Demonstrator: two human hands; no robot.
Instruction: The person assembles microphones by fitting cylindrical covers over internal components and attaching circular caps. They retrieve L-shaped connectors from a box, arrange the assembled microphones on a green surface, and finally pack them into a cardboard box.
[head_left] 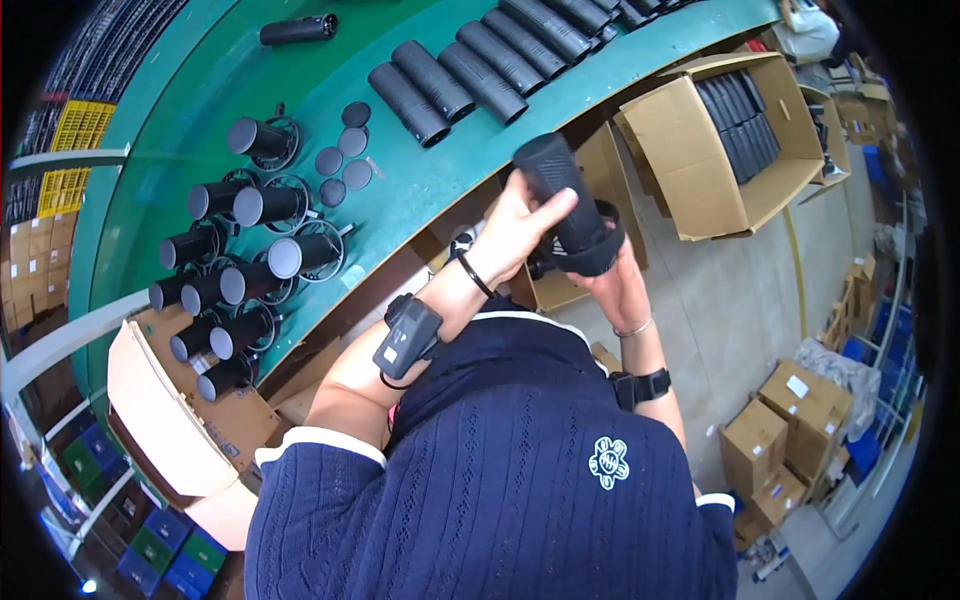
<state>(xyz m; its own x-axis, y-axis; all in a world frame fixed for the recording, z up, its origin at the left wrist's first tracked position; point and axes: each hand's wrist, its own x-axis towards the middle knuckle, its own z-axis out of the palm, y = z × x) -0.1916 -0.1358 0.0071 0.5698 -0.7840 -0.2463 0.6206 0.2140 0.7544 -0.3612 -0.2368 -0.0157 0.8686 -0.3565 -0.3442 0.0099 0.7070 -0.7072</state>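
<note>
In front of my chest I hold a black ribbed cylindrical housing (548,160), tilted with its upper end toward the table. My left hand (515,232) wraps around its side, thumb laid along it. Cupped under the lower end, my right hand (615,285) grips a black ring-shaped collar (597,258) there; whether the collar is fixed to the housing I cannot tell. On the green table (420,180), nearest my left hand, lie several loose dark round discs (352,141). Beyond them is a row of similar black housings (480,85) lying on their sides.
Several black cylinders with ring brackets (305,255) and grey end faces crowd the table's left side. One lone housing (298,30) lies farther back. An open carton (690,190) with black parts stands at right; another carton (190,430) sits at lower left. Stacked boxes (790,430) stand on the floor.
</note>
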